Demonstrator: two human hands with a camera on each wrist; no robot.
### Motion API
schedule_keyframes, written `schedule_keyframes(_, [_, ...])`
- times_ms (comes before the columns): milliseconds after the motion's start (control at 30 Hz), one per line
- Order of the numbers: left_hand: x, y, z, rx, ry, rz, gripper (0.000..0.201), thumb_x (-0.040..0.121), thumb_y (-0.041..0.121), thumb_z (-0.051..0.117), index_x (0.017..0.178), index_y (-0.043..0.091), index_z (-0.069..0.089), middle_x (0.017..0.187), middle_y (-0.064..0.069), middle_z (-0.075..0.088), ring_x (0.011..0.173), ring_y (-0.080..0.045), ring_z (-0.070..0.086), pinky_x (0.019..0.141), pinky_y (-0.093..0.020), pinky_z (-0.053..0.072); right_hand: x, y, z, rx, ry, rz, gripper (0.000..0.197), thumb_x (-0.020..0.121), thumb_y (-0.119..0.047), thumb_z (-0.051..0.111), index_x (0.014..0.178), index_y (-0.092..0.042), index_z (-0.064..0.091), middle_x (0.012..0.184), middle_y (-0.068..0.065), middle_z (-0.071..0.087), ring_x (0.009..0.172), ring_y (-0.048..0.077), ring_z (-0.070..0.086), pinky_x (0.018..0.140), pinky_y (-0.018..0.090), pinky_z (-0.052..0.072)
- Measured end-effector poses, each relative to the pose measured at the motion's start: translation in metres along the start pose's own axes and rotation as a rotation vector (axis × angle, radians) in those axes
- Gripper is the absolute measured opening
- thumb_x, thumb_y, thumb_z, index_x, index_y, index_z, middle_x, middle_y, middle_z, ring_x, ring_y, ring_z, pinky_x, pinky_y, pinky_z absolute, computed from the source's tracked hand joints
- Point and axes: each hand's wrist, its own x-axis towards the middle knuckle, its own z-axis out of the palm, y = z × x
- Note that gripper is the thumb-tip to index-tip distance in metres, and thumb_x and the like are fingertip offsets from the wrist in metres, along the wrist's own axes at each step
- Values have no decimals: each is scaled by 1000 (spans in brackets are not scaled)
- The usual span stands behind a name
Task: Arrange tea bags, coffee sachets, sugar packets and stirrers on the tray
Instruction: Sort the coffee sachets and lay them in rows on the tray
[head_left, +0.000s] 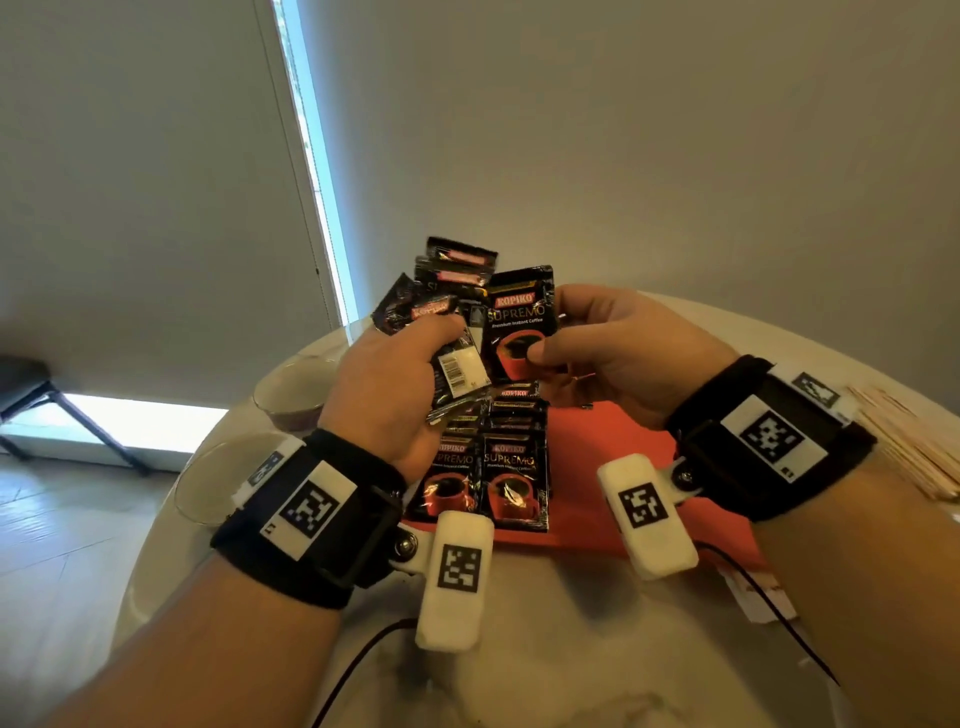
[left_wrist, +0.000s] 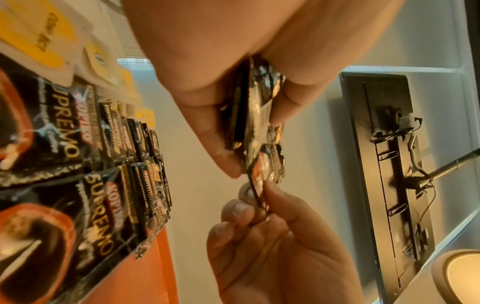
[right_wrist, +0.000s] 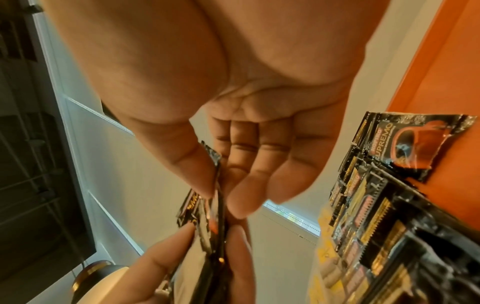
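Left hand (head_left: 387, 384) grips fanned sachet bunch (head_left: 451, 291); right hand (head_left: 618, 353) pinches one "KOPIKO SUPREMO" sachet (head_left: 519, 317) above red tray (head_left: 613, 457).

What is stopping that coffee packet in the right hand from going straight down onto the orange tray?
Nothing visible blocks it. The right hand pinches one coffee sachet in the air above the orange tray. Two rows of sachets already lie on the tray's left part; the orange surface beside them looks bare. The left hand grips a bunch of sachets alongside.
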Motion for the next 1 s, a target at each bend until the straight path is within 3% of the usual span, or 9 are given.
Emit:
schedule_keyframes(100, [4, -1, -3, 11, 10, 77, 27, 103, 10, 60, 129, 2, 63, 93, -10, 79, 85, -22, 79, 70, -36, 63, 0, 2, 1, 43, 43, 5, 31, 92, 7, 60, 119, -8, 66, 93, 14, 76, 66, 16, 71, 53, 29, 57])
schedule_keyframes(200, [2, -4, -2, 39, -15, 63, 30, 101, 9, 62, 130, 2, 64, 91, -11, 77, 76, -22, 77, 64, -35, 61, 2, 3, 1, 68, 60, 8, 30, 90, 3, 64, 117, -9, 66, 94, 16, 76, 65, 23, 67, 66, 38, 60])
schedule_keyframes(300, [-7, -5, 5, 65, -89, 16, 30, 98, 12, 67, 127, 5, 66, 93, -13, 77, 72, -26, 76, 60, -37, 61, 4, 6, 3, 49, 76, 27, 27, 89, 0, 68, 115, -4, 65, 76, 9, 74, 54, 17, 63, 71, 41, 59])
schedule_keyframes(433, [-8, -10, 5, 139, -169, 104, 41, 87, 1, 73, 128, -1, 66, 113, -25, 75, 103, -43, 75, 90, -63, 60, 4, 7, 7, -4, 31, 24, 18, 88, -4, 71, 105, -3, 66, 73, 9, 71, 52, 15, 61, 70, 39, 56])
schedule_keyframes(500, [-6, -10, 4, 131, -180, 78, 44, 86, -4, 71, 129, -2, 65, 116, -28, 73, 106, -46, 73, 93, -67, 57, 3, 5, 6, 7, 55, 5, 18, 88, -7, 73, 105, -6, 66, 78, 8, 72, 58, 16, 65, 62, 34, 56])
schedule_keyframes(667, [-6, -6, 3, 92, -230, 8, 49, 83, -5, 70, 132, -2, 63, 117, -26, 74, 104, -42, 75, 81, -54, 63, 3, 1, 5, 147, 129, -14, 8, 90, -17, 73, 94, -11, 69, 75, 5, 70, 52, 12, 61, 52, 28, 53])
schedule_keyframes(733, [-7, -4, 1, 70, -248, -5, 52, 79, -1, 71, 130, -2, 64, 113, -24, 75, 99, -38, 77, 77, -48, 64, 4, 2, 5, 215, 150, 40, 17, 93, -27, 70, 99, -11, 70, 81, 7, 68, 58, 15, 60, 52, 28, 52])
schedule_keyframes(867, [-6, -4, 0, 38, -273, 1, 52, 82, 0, 71, 133, -3, 63, 122, -29, 72, 111, -45, 72, 91, -58, 60, 5, 1, 8, 360, 171, 127, 38, 97, -40, 63, 118, -9, 70, 99, 11, 71, 81, 25, 65, 50, 28, 53])
schedule_keyframes(1000, [-3, -8, 0, 3, -187, 25, 50, 82, 3, 73, 130, -4, 65, 116, -26, 74, 102, -41, 76, 81, -50, 63, 4, 4, 8, 330, 165, 72, 38, 90, -43, 70, 108, -10, 71, 79, 5, 68, 62, 16, 66, 54, 30, 56])
